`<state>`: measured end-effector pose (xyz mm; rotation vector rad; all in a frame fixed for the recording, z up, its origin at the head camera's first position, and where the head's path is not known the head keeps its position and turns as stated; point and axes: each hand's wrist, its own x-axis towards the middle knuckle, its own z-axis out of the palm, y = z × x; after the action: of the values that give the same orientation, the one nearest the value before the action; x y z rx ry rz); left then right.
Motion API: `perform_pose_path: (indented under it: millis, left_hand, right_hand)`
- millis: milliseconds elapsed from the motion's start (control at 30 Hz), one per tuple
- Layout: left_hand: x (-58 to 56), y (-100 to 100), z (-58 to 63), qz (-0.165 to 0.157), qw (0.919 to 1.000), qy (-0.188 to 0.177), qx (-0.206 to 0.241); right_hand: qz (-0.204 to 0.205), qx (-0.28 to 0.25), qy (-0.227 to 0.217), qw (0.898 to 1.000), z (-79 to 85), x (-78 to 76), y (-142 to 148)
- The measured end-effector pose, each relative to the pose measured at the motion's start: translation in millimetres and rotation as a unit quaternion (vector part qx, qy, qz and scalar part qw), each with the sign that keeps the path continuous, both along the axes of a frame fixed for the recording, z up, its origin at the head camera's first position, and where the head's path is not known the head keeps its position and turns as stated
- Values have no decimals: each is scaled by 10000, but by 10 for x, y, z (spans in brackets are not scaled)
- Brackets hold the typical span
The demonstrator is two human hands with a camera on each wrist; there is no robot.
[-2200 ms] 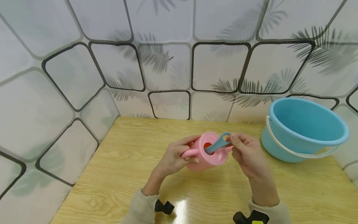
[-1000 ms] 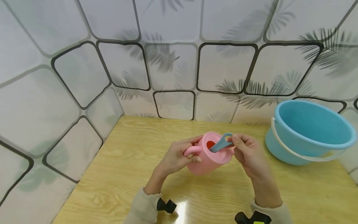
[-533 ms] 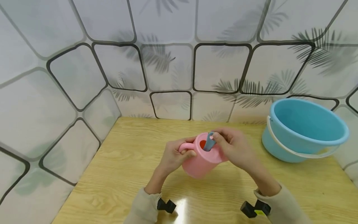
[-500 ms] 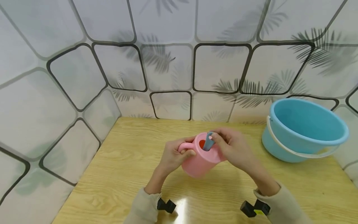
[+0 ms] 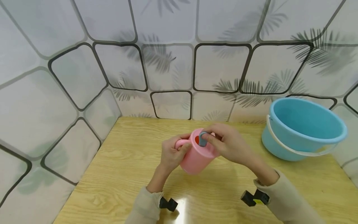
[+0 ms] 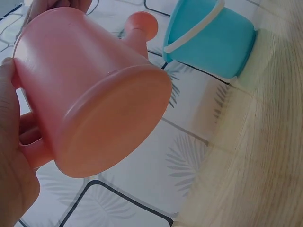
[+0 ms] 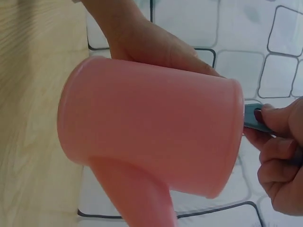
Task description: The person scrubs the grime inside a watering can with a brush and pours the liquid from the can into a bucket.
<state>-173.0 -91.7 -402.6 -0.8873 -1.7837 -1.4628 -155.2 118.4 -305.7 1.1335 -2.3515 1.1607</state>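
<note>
A pink watering can [image 5: 197,157] is held tilted over the table, its round opening toward the head camera. My left hand [image 5: 172,152] grips it by the looped handle [image 5: 181,143]. My right hand [image 5: 226,143] pinches the ring-ended handle of a blue tool [image 5: 202,140] that reaches into the opening; its lower end is hidden inside. Something red [image 5: 197,140] shows within the can. In the left wrist view the can's flat base and its spout with a round head [image 6: 142,26] face the camera. The right wrist view shows the blue handle [image 7: 255,118] between thumb and fingers.
A light blue bucket [image 5: 291,146] with a white carrying handle [image 5: 296,152] stands at the right of the wood-grain table [image 5: 134,149]. Patterned white walls [image 5: 170,68] rise behind and to the left.
My right hand has moved left and swung over the can, and the blue tool stands steeper and deeper in the opening. The can has turned and shifted slightly left in my left hand.
</note>
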Motion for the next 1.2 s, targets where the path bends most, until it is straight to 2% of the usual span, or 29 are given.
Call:
perform_pose_path:
  millis: [67,200,367,533,667,700,867,1067,1200]
  left_hand:
    - [1,0,9,63,10000,49,46]
    - [0,8,32,110,9998,137,57]
    - [0,19,57,155,9995,250,91]
    - [-12,22,43,184,9991,296,230]
    - [-25,35,2,103,9994,258,212]
    - [-26,38,-6,120,9994,235,204]
    - [-19,32,-13,327,9990,269,158]
    - [-18,21,-14,307,9988,346,136]
    - [-7,-24,-4,423,9987,234,171]
  right_hand:
    - [120,-46,-424,9990,36,-32,-17]
    - [110,26,-1175,9930,99,-99,-66]
    - [171,-326,-2174,9754,207,-142,-63]
    - [-277,-355,-2768,9599,275,-158,-39]
    - [-418,-168,-3072,9506,303,-146,-73]
    - [-496,-166,-3033,9515,327,-140,-72]
    - [-986,-558,-2952,9487,441,-161,-27]
    - [-502,-392,-3351,9400,342,-159,-63]
    - [-500,-731,-3346,9382,381,-175,-48]
